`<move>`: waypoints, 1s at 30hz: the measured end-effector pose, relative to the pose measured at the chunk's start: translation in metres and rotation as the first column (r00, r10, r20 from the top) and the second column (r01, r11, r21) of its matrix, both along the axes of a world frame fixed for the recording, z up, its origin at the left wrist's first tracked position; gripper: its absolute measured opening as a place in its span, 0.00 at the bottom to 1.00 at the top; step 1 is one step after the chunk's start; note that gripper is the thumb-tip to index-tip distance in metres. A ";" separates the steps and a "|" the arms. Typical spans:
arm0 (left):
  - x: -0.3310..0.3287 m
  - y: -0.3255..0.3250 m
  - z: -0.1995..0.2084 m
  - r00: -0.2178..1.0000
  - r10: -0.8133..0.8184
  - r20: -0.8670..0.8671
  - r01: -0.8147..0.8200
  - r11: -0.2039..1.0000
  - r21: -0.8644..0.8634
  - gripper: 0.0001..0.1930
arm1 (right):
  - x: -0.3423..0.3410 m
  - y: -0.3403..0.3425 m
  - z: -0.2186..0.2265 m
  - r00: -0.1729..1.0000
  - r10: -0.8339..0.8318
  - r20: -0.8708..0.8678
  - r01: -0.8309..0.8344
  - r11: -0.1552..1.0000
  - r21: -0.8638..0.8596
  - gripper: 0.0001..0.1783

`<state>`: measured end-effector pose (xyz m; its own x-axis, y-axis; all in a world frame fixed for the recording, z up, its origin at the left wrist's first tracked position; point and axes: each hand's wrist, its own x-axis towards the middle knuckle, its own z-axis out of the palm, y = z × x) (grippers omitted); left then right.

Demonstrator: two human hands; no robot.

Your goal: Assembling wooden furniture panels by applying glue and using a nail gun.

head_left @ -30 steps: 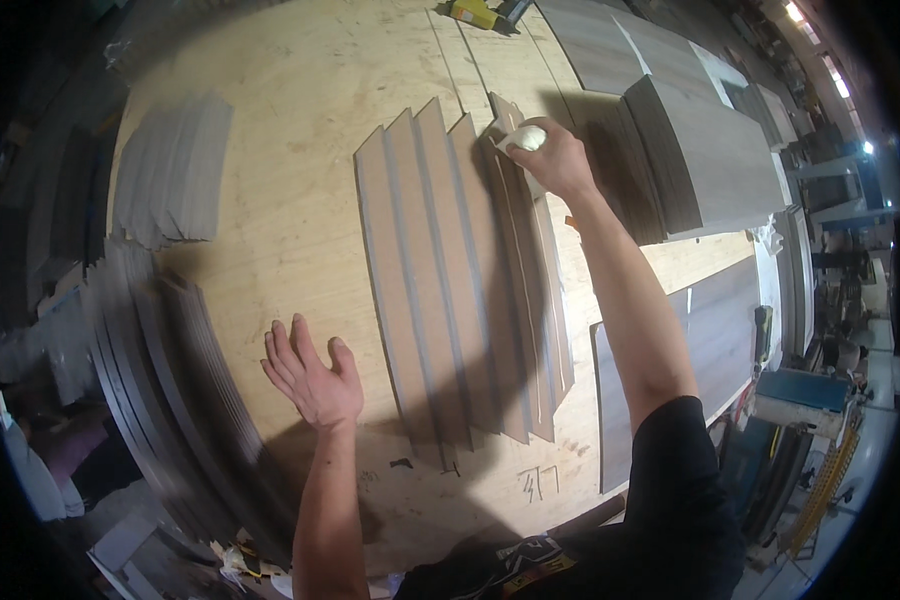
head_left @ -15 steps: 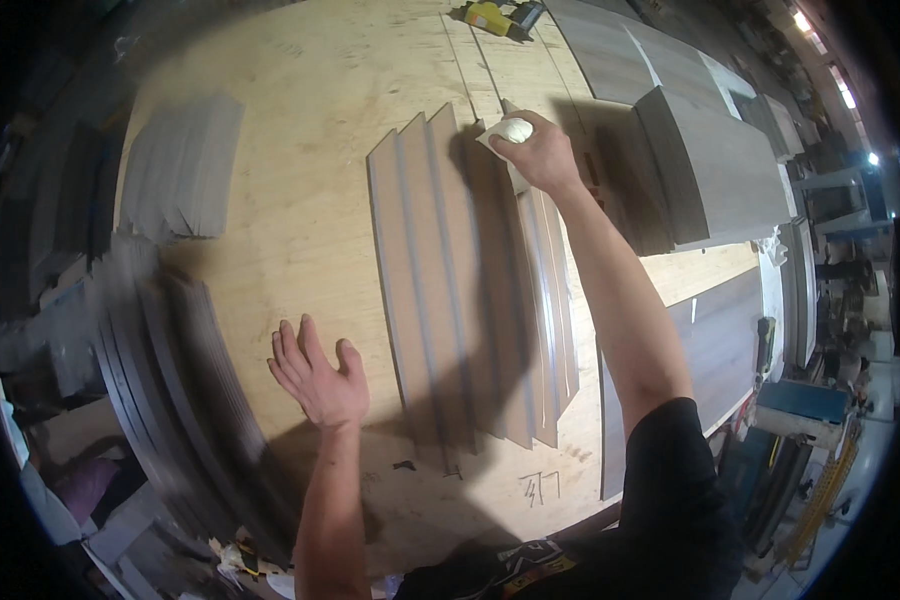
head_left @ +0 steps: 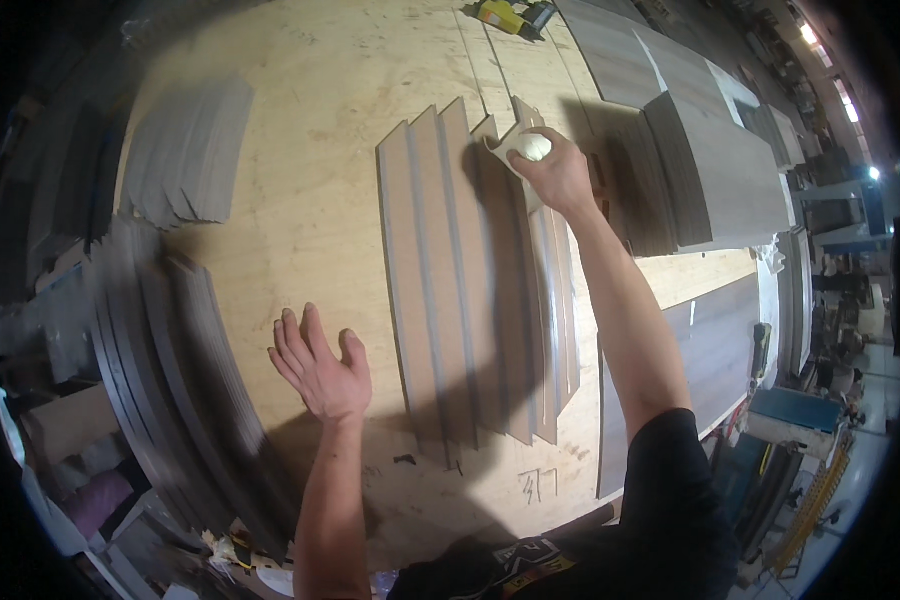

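My right hand (head_left: 558, 172) is closed around a white, rounded squeeze bottle (head_left: 535, 148), held over the far end of a row of overlapping boards. Its tip is hidden by the hand. The boards (head_left: 405, 250) are long and brown with slanted ends and grey edges, lying lengthwise away from me. Thin pale lines run along the boards at the row's right side. My left hand (head_left: 325, 370) rests palm down, fingers spread, on the plywood tabletop (head_left: 300, 220) left of the row. It holds nothing.
Stacks of grey boards (head_left: 195, 150) stand at far left, with darker stacked boards (head_left: 205, 330) nearer. A tall pile of grey panels (head_left: 735, 180) is at right. A yellow and black tool (head_left: 510, 18) lies at the far edge. A grey panel (head_left: 710, 350) lies at near right.
My right hand has drawn slightly nearer along the boards with the bottle, uncovering more of their far tips. My left hand stays in place. The whole view has shifted slightly.
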<state>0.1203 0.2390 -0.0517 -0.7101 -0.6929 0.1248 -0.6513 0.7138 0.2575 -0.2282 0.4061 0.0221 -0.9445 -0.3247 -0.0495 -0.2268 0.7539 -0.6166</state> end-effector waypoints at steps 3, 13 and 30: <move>0.001 0.000 -0.002 1.000 -0.012 -0.008 0.012 1.000 -0.003 0.32 | 0.020 0.015 0.002 1.000 0.001 0.027 0.000 1.000 -0.016 0.30; 0.001 0.000 -0.008 1.000 -0.017 0.006 0.017 0.998 -0.061 0.31 | 0.111 0.064 0.010 0.987 0.017 0.161 -0.013 1.000 -0.028 0.24; 0.005 0.000 -0.017 0.999 -0.042 -0.017 0.039 0.988 -0.149 0.30 | 0.267 0.153 0.028 0.883 -0.002 0.469 0.008 1.000 -0.010 0.25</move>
<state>0.1250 0.2389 -0.0687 -0.7339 -0.6360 0.2386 -0.6165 0.7711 0.1592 0.0393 0.5592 0.0496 -0.8135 -0.3231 -0.4835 0.0948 0.7466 -0.6584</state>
